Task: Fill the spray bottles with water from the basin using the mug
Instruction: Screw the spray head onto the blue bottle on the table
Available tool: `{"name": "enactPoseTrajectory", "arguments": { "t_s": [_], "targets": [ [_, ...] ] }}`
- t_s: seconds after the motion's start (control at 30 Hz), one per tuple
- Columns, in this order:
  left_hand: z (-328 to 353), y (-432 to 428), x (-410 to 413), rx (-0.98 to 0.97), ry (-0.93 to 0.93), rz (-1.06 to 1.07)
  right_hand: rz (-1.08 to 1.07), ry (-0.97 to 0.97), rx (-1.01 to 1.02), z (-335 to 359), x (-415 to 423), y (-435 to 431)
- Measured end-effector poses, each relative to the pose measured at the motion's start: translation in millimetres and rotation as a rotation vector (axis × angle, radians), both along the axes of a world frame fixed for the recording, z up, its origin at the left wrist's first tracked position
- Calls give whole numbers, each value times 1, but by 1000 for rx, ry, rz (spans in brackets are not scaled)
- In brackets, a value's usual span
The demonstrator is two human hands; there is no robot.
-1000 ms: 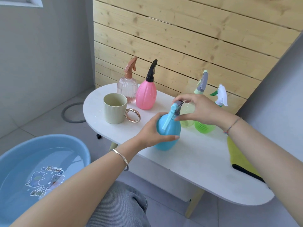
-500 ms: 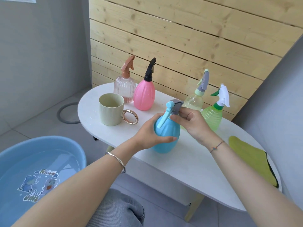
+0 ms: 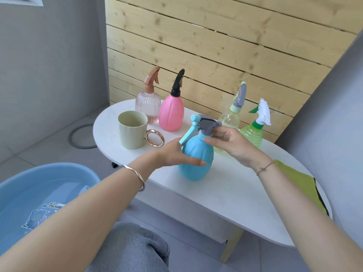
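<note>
A blue spray bottle (image 3: pixel 197 158) stands on the white oval table (image 3: pixel 225 191). My left hand (image 3: pixel 172 154) grips its round body from the left. My right hand (image 3: pixel 228 143) pinches its grey and blue spray head (image 3: pixel 204 122) at the neck. Behind it stand a clear pink ribbed bottle (image 3: pixel 146 104), a solid pink bottle (image 3: pixel 171 112), a pale yellow-green bottle (image 3: pixel 230 119) and a bright green bottle (image 3: pixel 253 134). A pale green mug (image 3: pixel 132 129) with a gold ring handle stands upright to the left. The blue basin (image 3: pixel 39 193) holds water on the floor at lower left.
A yellow-green cloth (image 3: pixel 300 185) lies on the table's right end. A wooden plank wall (image 3: pixel 216 46) rises right behind the table. A round floor drain (image 3: pixel 80 136) sits left of the table. My knee in grey trousers (image 3: pixel 133 250) is below the table edge.
My right hand has dropped from over the spray head to its neck and now pinches it from the right. The spray head has turned a little. My left hand stays on the bottle.
</note>
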State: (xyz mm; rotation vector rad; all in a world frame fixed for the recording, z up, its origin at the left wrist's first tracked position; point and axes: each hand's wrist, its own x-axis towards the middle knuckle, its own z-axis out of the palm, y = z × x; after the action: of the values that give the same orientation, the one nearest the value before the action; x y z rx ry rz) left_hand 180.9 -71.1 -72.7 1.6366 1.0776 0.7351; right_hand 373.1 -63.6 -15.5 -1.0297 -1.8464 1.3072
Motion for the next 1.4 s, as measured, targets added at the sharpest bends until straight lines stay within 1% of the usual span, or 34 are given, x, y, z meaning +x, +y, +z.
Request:
{"name": "enactPoseTrajectory", "arguments": {
  "t_s": [0.03,0.1,0.17,0.33,0.4,0.5,0.57,0.63,0.7,0.77,0.87,0.93,1.07,1.13,1.17,1.23,1.27,1.33,1.4],
  "targets": [
    [1,2,-2,1,33,-23,35,-31,-38,2,4,4],
    [-2,6,-6,-2,60,-37,35,-45,-42,2,5,10],
    [-9,8,-9,-9,41,-21,-6,2,-3,-2,2,13],
    [-18,8,-9,-2,9,36,-60,191,76,-22,-7,7],
    [-17,9,-10,-3,24,24,-92,204,123,-26,-9,4],
    [-9,10,-14,-37,67,-68,-139,196,143,-26,-10,2],
    [-4,9,-14,-34,86,-102,-147,176,124,-23,-9,2],
    [-3,4,-13,7,98,-89,-101,150,62,-18,-7,3],
    [-6,1,-13,60,120,-64,-9,82,-21,-11,-5,4],
    [-8,-2,-14,105,154,-51,70,-12,-62,-5,-2,6],
    [-3,-4,-17,147,170,-49,84,-73,-76,3,3,10],
    [0,-3,-19,141,189,-35,69,-101,-61,6,3,12],
    [6,1,-33,80,233,-28,138,-201,-70,10,3,18],
    [13,0,-44,55,228,22,170,-248,-80,13,5,20],
    [18,1,-50,67,226,49,180,-280,-54,15,4,21],
    [28,4,-59,83,200,98,161,-328,32,16,3,21],
    [35,7,-65,78,177,140,128,-319,66,16,2,23],
    [47,13,-73,68,94,233,43,-272,112,17,-3,23],
    [54,23,-77,111,85,308,-89,-253,175,20,-8,26]
  ]
}}
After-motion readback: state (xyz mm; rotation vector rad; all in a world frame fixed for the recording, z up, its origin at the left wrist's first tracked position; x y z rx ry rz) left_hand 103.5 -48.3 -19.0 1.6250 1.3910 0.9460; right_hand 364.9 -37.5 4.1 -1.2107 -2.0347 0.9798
